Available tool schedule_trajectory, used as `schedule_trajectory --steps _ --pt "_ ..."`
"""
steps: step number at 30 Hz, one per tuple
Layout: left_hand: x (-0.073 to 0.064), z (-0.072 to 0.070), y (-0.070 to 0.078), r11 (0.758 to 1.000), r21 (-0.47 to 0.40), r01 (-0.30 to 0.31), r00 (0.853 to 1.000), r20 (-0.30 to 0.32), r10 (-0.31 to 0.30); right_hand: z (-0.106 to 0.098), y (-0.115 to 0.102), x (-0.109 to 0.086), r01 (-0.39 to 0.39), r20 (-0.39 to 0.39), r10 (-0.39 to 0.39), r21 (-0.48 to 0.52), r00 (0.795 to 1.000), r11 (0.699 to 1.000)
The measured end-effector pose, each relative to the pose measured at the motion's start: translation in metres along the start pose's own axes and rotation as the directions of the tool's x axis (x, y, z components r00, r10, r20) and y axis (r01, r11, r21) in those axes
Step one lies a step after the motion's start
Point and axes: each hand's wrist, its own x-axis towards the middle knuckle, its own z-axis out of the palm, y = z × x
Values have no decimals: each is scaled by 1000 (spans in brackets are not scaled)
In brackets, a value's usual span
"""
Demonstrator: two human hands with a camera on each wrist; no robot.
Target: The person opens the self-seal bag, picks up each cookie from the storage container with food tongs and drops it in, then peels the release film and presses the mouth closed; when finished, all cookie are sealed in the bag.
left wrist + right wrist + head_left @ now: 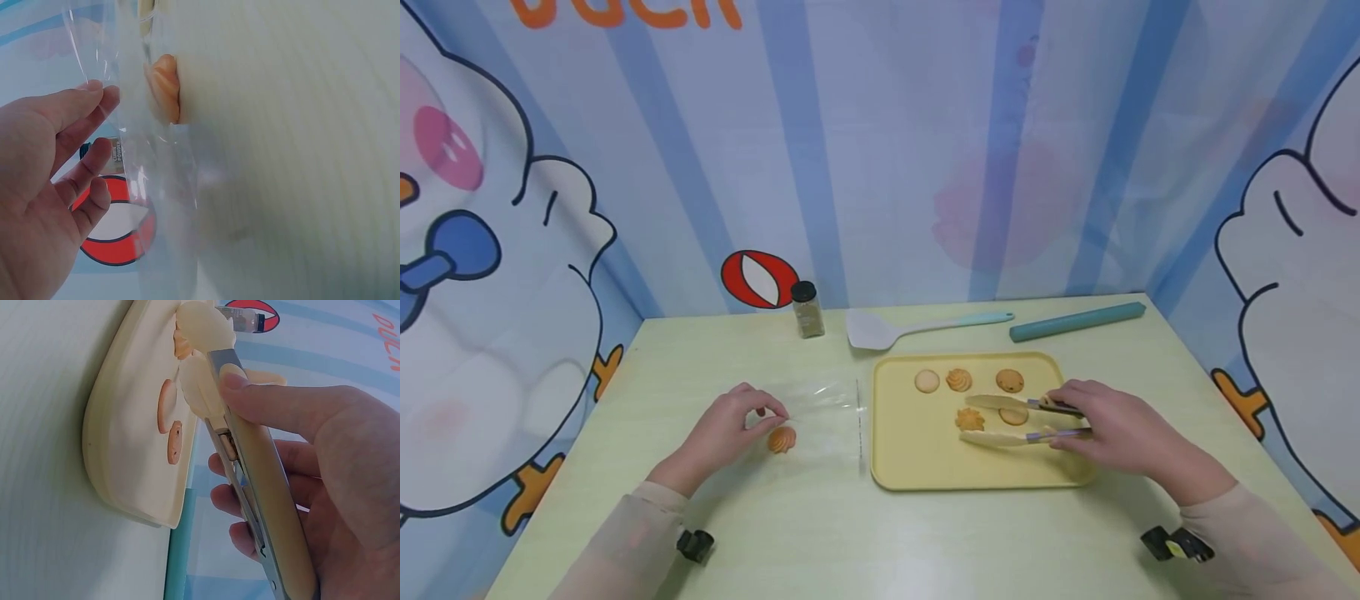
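The right grip (1114, 427) holds tongs (997, 402) parted around the star cookie (970, 419) at its nine o'clock, where too hard a squeeze might crumble it, while the left grip (728, 425) pinches the clear bag (827, 429).

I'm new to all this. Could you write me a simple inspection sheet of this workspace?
Surface: pale table, lightly streaked.
Job's things: yellow tray with five cookies; clear bag with a swirled cookie apparently inside; tongs, spread open over the tray.
Clutter: black-capped bottle, spatula and teal rod toward the back.
Left hand: pinches the bag's edge.
Right hand: holds the tongs.
Cables: nothing seen.
Surroundings: blue striped backdrop with cartoon figures.
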Motion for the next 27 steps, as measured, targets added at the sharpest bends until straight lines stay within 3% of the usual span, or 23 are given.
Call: schedule_trajectory --steps 11,20,27 --pt "2 1 0 1000 -2 -32 999 -4 32 -2 0 2 6 -8 -6 -3 1000 1000" --pt "1 2 -2 1000 -3 -17 1000 8 17 9 -5 6 12 -39 -10 55 999 998" --pt "0 1 -1 1000 -5 -3 1000 9 3 18 -17 21 66 -77 -60 81 995 995"
